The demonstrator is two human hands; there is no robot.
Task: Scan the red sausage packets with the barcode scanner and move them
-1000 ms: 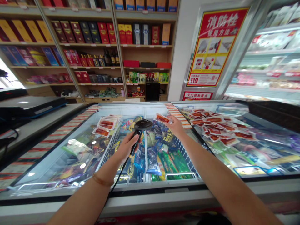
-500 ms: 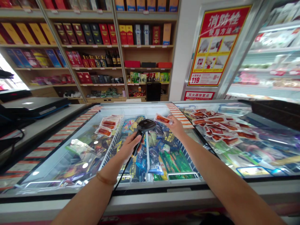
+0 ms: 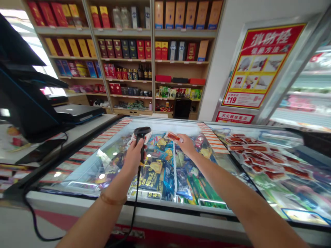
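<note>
I record the left hand (image 3: pixel 133 156) closed round a scanner (image 3: pixel 142 131), presumably for steadiness, and the right hand (image 3: pixel 186 145) pinching a packet (image 3: pixel 172 136) by its right end (face apparently kept clear) over the freezer (image 3: pixel 181 220).

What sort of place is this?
Probably a grocery shop: tan wooden shelves of boxed goods, a long white glass-topped freezer of colourful packets, a black handheld scanner in the left hand.
</note>
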